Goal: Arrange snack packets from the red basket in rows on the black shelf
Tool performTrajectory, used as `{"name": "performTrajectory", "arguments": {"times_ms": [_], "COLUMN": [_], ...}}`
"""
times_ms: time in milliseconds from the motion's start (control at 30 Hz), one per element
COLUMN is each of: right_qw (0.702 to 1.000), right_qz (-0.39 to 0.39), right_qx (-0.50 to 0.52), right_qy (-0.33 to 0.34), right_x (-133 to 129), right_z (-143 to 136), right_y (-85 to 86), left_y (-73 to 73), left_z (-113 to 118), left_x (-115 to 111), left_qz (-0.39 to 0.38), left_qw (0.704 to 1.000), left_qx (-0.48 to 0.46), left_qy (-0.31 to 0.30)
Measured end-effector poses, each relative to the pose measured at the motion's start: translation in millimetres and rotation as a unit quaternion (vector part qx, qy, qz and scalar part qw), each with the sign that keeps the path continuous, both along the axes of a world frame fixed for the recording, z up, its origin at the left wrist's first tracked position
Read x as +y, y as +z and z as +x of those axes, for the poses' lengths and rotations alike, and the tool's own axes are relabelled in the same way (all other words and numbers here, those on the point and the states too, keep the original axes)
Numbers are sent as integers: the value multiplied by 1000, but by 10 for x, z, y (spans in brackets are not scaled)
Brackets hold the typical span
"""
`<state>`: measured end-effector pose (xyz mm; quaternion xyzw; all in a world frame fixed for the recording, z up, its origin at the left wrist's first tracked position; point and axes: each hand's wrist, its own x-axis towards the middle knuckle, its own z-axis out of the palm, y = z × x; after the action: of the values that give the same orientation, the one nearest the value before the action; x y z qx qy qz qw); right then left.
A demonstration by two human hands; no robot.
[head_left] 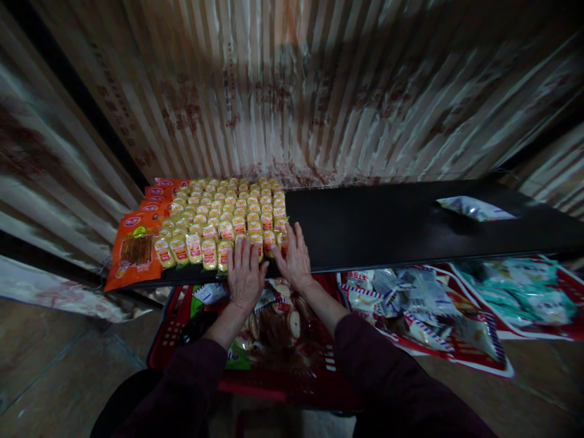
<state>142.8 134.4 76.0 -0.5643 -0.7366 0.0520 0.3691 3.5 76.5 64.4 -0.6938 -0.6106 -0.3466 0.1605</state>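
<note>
Rows of small yellow wrapped snacks point(227, 230) cover the left part of a black shelf point(365, 228). My left hand point(246, 274) rests on the front row with its fingers spread over the packs. My right hand point(294, 258) touches the front right corner of the rows, its fingers apart and pointing up. Neither hand is closed around a pack. Left of the yellow packs, several orange bags point(135, 246) overlap from front to back, the front one reaching past the shelf edge.
A silvery packet point(475, 208) lies far right on the shelf. Below, a red basket point(255, 389) holds packaged food; more red baskets with white-blue packets point(424, 328) and teal packets point(538, 295) stand right. Striped sheeting point(274, 91) hangs behind the shelf.
</note>
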Motion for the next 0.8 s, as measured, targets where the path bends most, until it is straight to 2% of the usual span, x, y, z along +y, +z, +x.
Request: {"name": "performTrajectory", "arguments": {"times_ms": [533, 667, 800], "right_qw": [999, 998, 994], "right_qz": [-16, 9, 66], "right_qx": [45, 50, 66], "right_qy": [20, 28, 54], "right_x": [-75, -112, -266], "right_z": [100, 119, 142], "right_y": [12, -4, 12], "left_y": [-37, -22, -12], "left_z": [18, 57, 175], "left_x": [-159, -259, -479], "left_qz": [-4, -3, -5], "left_qw": [1000, 1000, 998], "left_qx": [7, -10, -12], "left_qy": [-1, -10, -60]}}
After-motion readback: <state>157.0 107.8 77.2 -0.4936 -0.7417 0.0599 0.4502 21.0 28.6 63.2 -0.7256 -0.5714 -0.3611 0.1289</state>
